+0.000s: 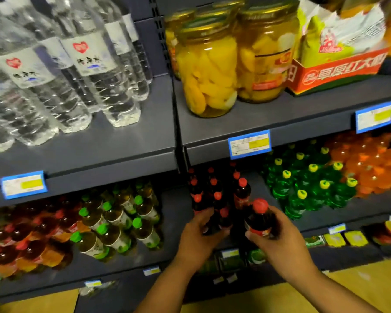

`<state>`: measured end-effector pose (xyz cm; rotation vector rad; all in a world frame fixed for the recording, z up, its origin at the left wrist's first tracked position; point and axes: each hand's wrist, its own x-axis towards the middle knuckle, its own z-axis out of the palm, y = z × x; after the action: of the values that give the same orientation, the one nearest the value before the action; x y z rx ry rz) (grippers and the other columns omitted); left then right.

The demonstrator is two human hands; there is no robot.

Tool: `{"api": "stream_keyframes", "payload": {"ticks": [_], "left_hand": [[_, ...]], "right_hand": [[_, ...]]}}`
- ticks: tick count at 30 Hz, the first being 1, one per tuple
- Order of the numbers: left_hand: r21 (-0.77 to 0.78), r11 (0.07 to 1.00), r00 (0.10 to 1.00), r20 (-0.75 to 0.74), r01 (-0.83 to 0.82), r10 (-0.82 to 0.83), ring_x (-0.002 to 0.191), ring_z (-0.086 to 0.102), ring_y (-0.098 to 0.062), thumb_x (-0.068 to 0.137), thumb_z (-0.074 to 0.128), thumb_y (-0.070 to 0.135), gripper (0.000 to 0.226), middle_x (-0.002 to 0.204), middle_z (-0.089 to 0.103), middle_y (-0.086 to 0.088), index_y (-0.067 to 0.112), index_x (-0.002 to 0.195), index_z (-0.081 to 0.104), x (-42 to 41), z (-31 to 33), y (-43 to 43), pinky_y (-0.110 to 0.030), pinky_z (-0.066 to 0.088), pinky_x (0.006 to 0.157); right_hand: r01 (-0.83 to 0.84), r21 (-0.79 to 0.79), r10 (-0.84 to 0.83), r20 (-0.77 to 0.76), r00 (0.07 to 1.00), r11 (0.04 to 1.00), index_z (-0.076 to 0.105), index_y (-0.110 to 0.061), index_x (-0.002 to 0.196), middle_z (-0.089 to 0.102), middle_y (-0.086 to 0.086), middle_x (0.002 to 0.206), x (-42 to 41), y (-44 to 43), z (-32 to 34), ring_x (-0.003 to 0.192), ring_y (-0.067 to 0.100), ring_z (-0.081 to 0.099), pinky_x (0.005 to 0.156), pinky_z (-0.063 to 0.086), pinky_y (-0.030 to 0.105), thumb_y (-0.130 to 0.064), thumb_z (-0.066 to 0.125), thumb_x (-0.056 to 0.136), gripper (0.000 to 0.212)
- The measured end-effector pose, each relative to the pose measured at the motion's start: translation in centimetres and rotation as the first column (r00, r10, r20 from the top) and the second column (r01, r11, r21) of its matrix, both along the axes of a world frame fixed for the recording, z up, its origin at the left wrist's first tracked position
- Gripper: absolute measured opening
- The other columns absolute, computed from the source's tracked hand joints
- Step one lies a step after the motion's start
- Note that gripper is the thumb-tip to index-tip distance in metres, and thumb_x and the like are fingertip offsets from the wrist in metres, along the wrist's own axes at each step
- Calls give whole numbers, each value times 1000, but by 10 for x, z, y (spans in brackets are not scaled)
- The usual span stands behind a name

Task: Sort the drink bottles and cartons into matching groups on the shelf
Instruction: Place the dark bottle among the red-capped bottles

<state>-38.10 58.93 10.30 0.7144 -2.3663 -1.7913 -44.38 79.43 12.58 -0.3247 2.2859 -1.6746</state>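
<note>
The right hand (280, 236) had its grip wrapped around a dark red-capped bottle (260, 219), lifted at the near right edge of the matching cola group (215, 193) on the middle shelf (167, 213), probably to join that row. The left hand (199, 236) curled round a near bottle (224, 220) in the group, seemingly steadying it to leave a gap.

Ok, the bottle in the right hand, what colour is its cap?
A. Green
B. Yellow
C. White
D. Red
D. The right hand grips a dark cola bottle with a red cap, like the red-capped dark bottles standing on the shelf just behind it, where the left hand is.
</note>
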Motion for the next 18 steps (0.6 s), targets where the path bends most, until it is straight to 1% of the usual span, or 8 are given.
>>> {"api": "stream_keyframes", "payload": {"ticks": [2,4,5,7,8,12,16,18], "left_hand": [[-7,999,999,-14,-35,35,111,63,-1,80,81,3,55,118,62,17,24,125,58,-30,-2,11,-10,52,85],[4,997,997,-23,-72,72,91,64,13,81,76,-7,52,114,63,8,12,127,58,-59,-4,20,-6,52,72],[-22,996,996,-25,-89,89,91,63,15,81,77,-4,51,113,64,9,12,126,60,-75,-12,23,-10,54,79],[-90,990,994,-12,-110,109,107,63,1,77,84,9,55,118,66,10,14,128,62,-105,-23,32,-27,52,101],[-126,984,992,-1,-124,125,112,64,-7,74,87,15,57,120,68,10,17,126,64,-118,-28,36,-33,50,105],[-217,967,987,62,-133,150,122,61,-19,74,86,21,59,126,67,0,16,128,63,-163,-47,48,-21,41,99],[-244,964,982,125,-105,139,124,60,-24,72,86,22,64,130,67,-6,17,130,61,-192,-67,55,-36,48,106],[-265,958,975,161,-106,153,122,61,-25,70,87,21,64,128,67,-7,16,128,61,-201,-78,58,-37,49,105]], "right_hand": [[6,-13,-6,5,1000,1000,55,-42,123,65,-28,112,-11,10,-4,102,-12,60,76,47,6,-25,85,75,59],[17,-35,-16,22,1000,999,56,-43,121,65,-30,110,-20,19,-9,101,-12,60,78,48,9,-22,85,75,58],[19,-39,-18,26,999,999,56,-43,122,65,-28,111,-26,25,-13,101,-11,60,81,49,13,-23,85,75,59],[29,-42,-27,32,999,999,56,-44,123,66,-26,114,-38,35,-19,103,-10,61,86,49,21,-25,85,73,61],[32,-48,-30,40,999,998,56,-44,124,66,-25,115,-45,39,-23,103,-9,61,86,49,23,-25,86,72,63],[48,-72,-42,87,995,996,57,-40,123,69,-20,112,-69,56,-40,103,-2,65,86,51,27,-17,87,71,65],[61,-57,-56,80,995,996,59,-36,120,72,-17,110,-92,65,-55,103,1,67,88,53,32,-10,87,69,64],[56,-49,-52,75,996,997,60,-34,121,73,-14,109,-102,66,-64,103,2,68,89,53,31,-8,87,69,64]]}}
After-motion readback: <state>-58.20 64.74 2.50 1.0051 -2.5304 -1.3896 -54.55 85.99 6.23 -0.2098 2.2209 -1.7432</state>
